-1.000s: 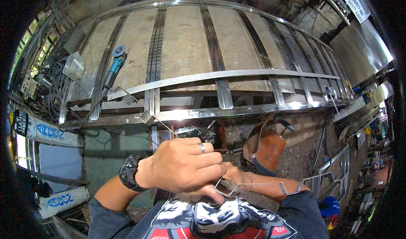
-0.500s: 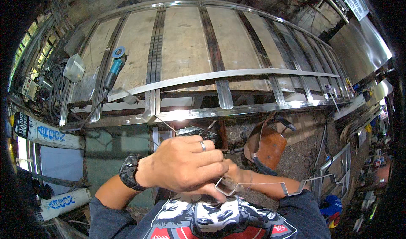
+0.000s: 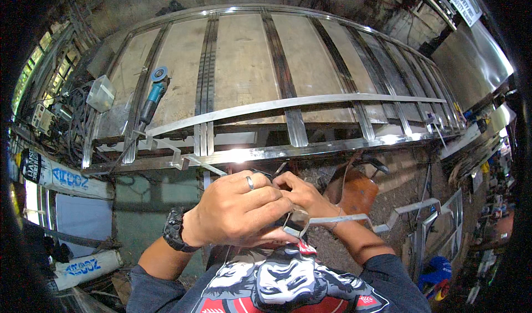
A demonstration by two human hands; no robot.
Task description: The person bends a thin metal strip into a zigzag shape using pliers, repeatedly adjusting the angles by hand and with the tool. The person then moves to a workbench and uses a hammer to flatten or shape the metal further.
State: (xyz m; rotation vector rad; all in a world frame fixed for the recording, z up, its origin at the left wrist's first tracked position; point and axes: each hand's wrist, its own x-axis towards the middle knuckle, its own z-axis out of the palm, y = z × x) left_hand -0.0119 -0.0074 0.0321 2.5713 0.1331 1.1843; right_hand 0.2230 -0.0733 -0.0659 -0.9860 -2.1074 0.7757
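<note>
Bent strip [image 3: 339, 219] was held in the left hand [image 3: 238, 207], on the near side of the frame [image 3: 327, 148]

The strip, a metal length folded into square-cornered steps, was gripped by the left hand on the near side of the frame. The left fingers were curled closed over it, with the thumb [image 3: 275, 236] tucked below, and no open gap was shown between them. One arm of the strip was seen past the thumb and fingertips, where a boxed bend was formed just beside them; from there it was stretched rightward across the right forearm [image 3: 363, 241]. The other arm was seen beyond the left knuckles, angled up and leftward over the frame's near rail; whether the rail was touched could not be told.

The right hand [image 3: 302, 194] was placed just beside the left fingers, nearer the frame. Its fingers were bent inward, but their tips were partly hidden, so how far they were closed, and on what, could not be told. A ring [image 3: 250, 183] and a watch [image 3: 174, 230] were worn on the left side.

A flat bar [image 3: 310, 99] was laid lengthwise across the frame. A teal grinder [image 3: 154, 95] was rested toward the frame's left end, and a clear tub [image 3: 101, 93] was set at that end. A brown chair [image 3: 357, 191] was placed below the frame's near rail.
</note>
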